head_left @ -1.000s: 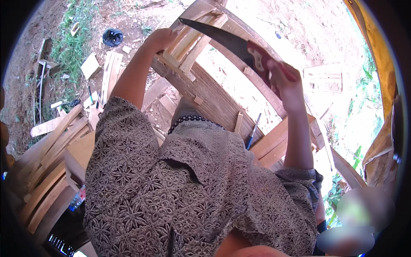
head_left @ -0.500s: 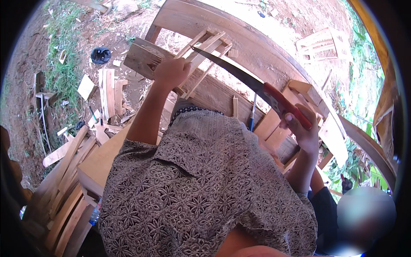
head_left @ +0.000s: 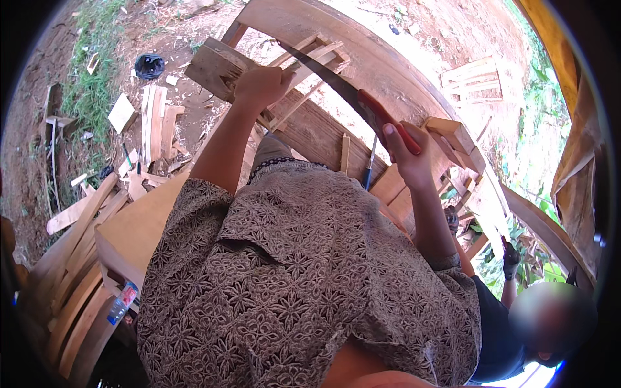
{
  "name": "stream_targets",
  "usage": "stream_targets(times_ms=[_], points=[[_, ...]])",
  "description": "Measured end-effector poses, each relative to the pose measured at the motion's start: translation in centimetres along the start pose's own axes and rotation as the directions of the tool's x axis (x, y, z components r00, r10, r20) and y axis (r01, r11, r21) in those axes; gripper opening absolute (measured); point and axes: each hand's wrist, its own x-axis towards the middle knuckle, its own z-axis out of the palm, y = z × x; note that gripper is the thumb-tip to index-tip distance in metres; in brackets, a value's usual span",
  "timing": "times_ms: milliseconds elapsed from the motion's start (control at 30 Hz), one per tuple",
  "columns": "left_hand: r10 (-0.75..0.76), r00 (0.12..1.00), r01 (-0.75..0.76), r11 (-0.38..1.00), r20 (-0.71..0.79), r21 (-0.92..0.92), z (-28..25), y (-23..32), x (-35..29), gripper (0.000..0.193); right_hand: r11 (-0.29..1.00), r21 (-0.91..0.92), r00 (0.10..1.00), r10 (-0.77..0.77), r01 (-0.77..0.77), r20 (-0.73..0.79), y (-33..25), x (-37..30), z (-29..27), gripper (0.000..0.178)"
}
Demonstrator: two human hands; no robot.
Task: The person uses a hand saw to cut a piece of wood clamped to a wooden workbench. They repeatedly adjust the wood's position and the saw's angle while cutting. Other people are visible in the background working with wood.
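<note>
My right hand (head_left: 409,155) grips the red handle of a handsaw (head_left: 333,83). The curved dark blade slants up and left over a small frame of wooden slats (head_left: 331,49), its tip beyond the slats. Whether the teeth touch the wood I cannot tell. My left hand (head_left: 260,87) is closed round the near left part of the slat frame, fingers partly hidden. The frame rests across the planks of a wooden bench (head_left: 388,70). A blue-handled tool with a thin metal shaft (head_left: 368,176) leans at the bench's near plank, beside a short upright stick (head_left: 345,154).
Wood offcuts (head_left: 153,123) and a black plastic bag (head_left: 149,66) lie on the ground at left. Curved boards (head_left: 84,317) and a plastic bottle (head_left: 123,302) are at lower left. Wooden blocks (head_left: 453,132) sit on the bench's right. A co-worker in a dark sleeve (head_left: 495,333) is close at right.
My right hand has moved left and slightly up, carrying the saw further across the slat frame. My left hand keeps its hold. More of the co-worker shows at right.
</note>
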Motion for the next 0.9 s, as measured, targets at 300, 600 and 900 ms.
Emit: stream_targets(times_ms=[300,600,900], points=[[-0.062,0.994,0.061,0.998,0.094,0.012,0.2,-0.8,0.8,0.061,0.996,0.063,0.998,0.056,-0.057,0.006,0.8,-0.7,1.2,0.042],[-0.037,0.993,0.030,0.997,0.109,0.069,0.6,-1.4,1.8,0.062,0.991,0.132,1.000,-0.004,0.007,-0.026,3.2,-1.4,1.3,0.044],[-0.017,0.993,0.008,0.997,0.119,0.072,0.5,-1.3,1.9,0.064,0.989,0.146,1.000,0.022,-0.020,-0.010,4.3,-0.3,1.7,0.048]])
